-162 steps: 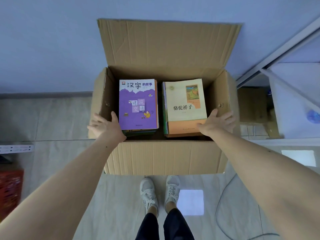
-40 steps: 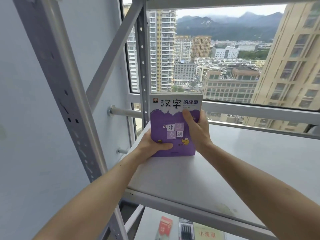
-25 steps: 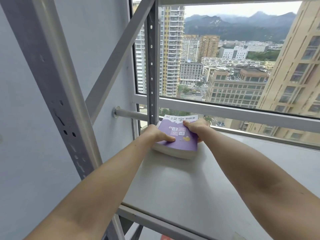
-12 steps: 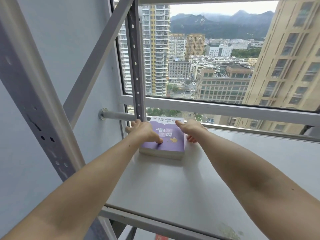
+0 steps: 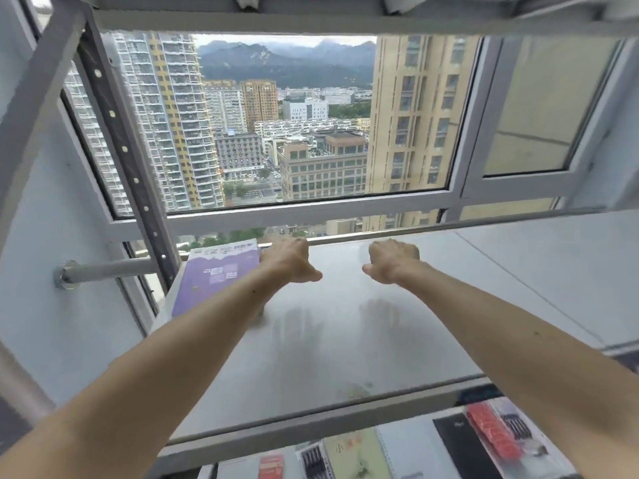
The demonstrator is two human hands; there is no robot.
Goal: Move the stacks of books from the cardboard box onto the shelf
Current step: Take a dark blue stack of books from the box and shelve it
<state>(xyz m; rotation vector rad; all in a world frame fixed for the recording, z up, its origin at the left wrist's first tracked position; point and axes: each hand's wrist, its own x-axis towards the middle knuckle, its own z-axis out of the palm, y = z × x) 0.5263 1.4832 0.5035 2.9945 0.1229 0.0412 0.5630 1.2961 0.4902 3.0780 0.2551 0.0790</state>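
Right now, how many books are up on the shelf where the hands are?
1 for sure: the purple book lies flat at the back left corner of the shelf, beside the left hand. The forearm hides its near edge, so more could lie beneath it.

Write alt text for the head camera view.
Two bare hands, left and right, hover empty above a grey metal shelf. A purple paperback book stack lies flat at the shelf's back-left corner, before a window showing city towers. Stationery packs lie on the level below.
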